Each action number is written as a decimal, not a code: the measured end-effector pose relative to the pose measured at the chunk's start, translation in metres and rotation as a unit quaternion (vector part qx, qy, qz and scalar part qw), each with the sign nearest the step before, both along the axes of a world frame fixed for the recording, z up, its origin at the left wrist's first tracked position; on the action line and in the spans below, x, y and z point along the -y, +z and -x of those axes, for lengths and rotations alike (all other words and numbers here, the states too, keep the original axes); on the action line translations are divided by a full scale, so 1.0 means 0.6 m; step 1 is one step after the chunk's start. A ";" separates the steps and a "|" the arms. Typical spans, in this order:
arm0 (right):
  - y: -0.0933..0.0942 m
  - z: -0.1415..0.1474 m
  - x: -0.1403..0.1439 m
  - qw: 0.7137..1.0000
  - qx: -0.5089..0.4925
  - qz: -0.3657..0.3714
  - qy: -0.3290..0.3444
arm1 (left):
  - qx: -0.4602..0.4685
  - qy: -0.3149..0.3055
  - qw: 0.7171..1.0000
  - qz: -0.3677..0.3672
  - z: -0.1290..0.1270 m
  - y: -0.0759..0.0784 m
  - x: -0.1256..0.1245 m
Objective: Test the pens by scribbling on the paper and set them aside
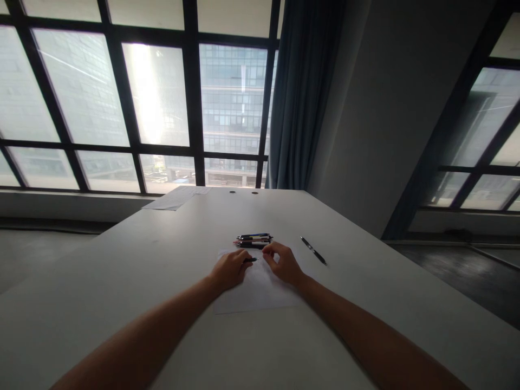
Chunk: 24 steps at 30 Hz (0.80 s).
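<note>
Head view: over a white sheet (255, 292) on the bench (122, 303), the left hand (231, 269) has its fingers curled round a dark pen (252, 260), its long axis running left to right, tip toward the right hand (284, 264), whose fingers are loosely bent just beside it. Farther off lies a pen bundle (254, 240).

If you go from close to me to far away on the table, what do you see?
Sheet of paper → left hand holding a pen → bunch of pens → papers at the far edge.
</note>
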State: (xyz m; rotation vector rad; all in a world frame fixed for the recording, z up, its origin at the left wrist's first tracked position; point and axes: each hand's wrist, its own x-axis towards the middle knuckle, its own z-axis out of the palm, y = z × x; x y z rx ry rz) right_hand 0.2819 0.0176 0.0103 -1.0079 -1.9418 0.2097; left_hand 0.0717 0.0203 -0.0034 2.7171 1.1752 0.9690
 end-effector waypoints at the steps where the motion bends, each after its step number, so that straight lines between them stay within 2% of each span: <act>1: 0.003 -0.004 -0.002 1.000 0.004 0.002 -0.020 | 0.001 0.001 1.000 -0.002 0.000 -0.001 0.000; 3: 0.009 -0.012 -0.007 0.996 0.045 0.010 -0.078 | 0.001 0.003 1.000 -0.004 0.001 -0.002 -0.001; 5: 0.012 -0.022 -0.011 0.983 0.128 0.022 -0.133 | 0.000 0.005 1.000 -0.004 0.001 -0.002 -0.001; 9: 0.008 -0.036 -0.017 0.952 0.250 0.054 -0.169 | -0.011 0.009 1.000 -0.001 0.002 -0.001 0.001; 16: 0.012 -0.035 -0.012 0.947 0.259 0.074 -0.174 | -0.027 0.023 0.999 0.000 0.001 0.005 0.006; 24: 0.024 -0.033 -0.009 0.941 0.252 0.091 -0.209 | -0.035 0.033 0.999 0.001 0.002 0.005 0.006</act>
